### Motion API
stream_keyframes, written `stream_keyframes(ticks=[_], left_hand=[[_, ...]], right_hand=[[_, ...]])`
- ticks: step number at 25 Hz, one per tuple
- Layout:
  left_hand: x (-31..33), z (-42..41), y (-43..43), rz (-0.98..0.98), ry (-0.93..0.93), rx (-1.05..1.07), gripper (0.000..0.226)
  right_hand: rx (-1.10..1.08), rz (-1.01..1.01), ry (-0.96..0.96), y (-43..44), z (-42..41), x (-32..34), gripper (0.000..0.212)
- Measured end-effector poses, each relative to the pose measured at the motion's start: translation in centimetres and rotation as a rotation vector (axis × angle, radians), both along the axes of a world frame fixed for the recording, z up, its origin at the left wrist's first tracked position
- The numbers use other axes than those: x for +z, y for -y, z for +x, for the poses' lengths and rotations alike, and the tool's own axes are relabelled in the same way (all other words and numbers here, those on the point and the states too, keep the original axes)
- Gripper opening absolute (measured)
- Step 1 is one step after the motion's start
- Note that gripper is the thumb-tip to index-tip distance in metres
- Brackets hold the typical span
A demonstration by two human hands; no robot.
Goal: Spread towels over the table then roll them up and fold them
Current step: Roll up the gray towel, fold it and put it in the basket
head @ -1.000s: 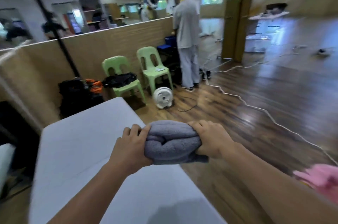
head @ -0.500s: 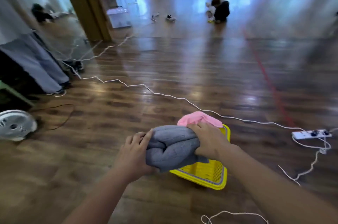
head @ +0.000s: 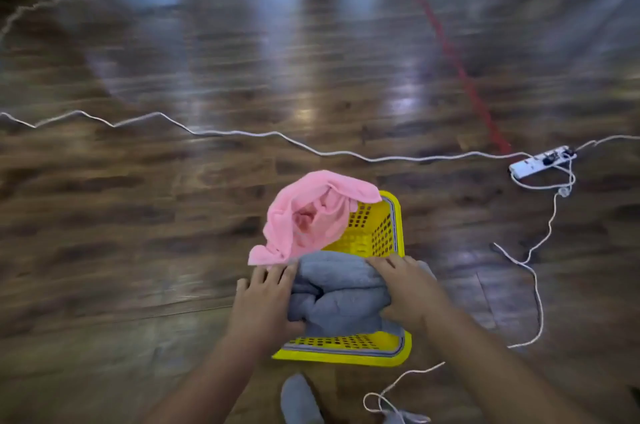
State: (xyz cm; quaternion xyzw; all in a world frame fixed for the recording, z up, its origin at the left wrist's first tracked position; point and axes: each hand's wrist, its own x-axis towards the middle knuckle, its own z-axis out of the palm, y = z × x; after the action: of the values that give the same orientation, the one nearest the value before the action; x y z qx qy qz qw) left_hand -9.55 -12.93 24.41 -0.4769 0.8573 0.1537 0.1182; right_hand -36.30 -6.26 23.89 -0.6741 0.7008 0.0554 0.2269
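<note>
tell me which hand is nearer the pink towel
Left. The left hand grips the grey towel right below the pink towel and almost touches its hanging corner; the right hand holds the far side.

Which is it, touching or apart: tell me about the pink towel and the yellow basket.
Touching. The head view shows the pink towel draped over the far left rim of the yellow basket, its cloth lying on the edge and hanging inside and outside.

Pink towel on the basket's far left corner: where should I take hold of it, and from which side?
Pinch the pink towel at its raised bunched folds, coming from above and the left. It drapes loosely over the yellow basket rim there, and both hands hold the grey rolled towel at the near side.
</note>
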Motion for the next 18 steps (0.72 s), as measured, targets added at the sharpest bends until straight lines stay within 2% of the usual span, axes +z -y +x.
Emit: stream_keyframes(ticks=[6, 8, 11, 13, 15, 18], left_hand=[[-26.2, -4.5, 4.3, 0.038, 0.166, -0.163, 0.096], [-34.0, -5.2, 4.9, 0.070, 0.248, -0.195, 0.093], [-42.5, -5.8, 4.6, 0.161, 0.364, -0.145, 0.082], [-45.6, -6.1, 3.3, 0.183, 0.383, -0.095, 0.071], [-47.0, -5.8, 2.4, 0.142, 0.390, -0.059, 0.067], [-44.5, -5.6, 3.0, 0.272, 0.363, 0.006, 0.084]], right_hand=[[-0.106, 0.210, 0.084, 3.2, -1.7, -27.0, 0.086], [-0.107, 0.286, 0.100, 4.1, -0.9, -35.7, 0.080], [-0.082, 0.338, -0.026, 3.6, 0.8, -45.6, 0.068], [-0.103, 0.294, -0.105, 2.0, 1.9, -48.8, 0.069], [-0.093, 0.276, -0.131, 1.2, 2.6, -50.2, 0.082], [-0.098, 0.378, -0.088, 2.8, 2.3, -46.5, 0.089]])
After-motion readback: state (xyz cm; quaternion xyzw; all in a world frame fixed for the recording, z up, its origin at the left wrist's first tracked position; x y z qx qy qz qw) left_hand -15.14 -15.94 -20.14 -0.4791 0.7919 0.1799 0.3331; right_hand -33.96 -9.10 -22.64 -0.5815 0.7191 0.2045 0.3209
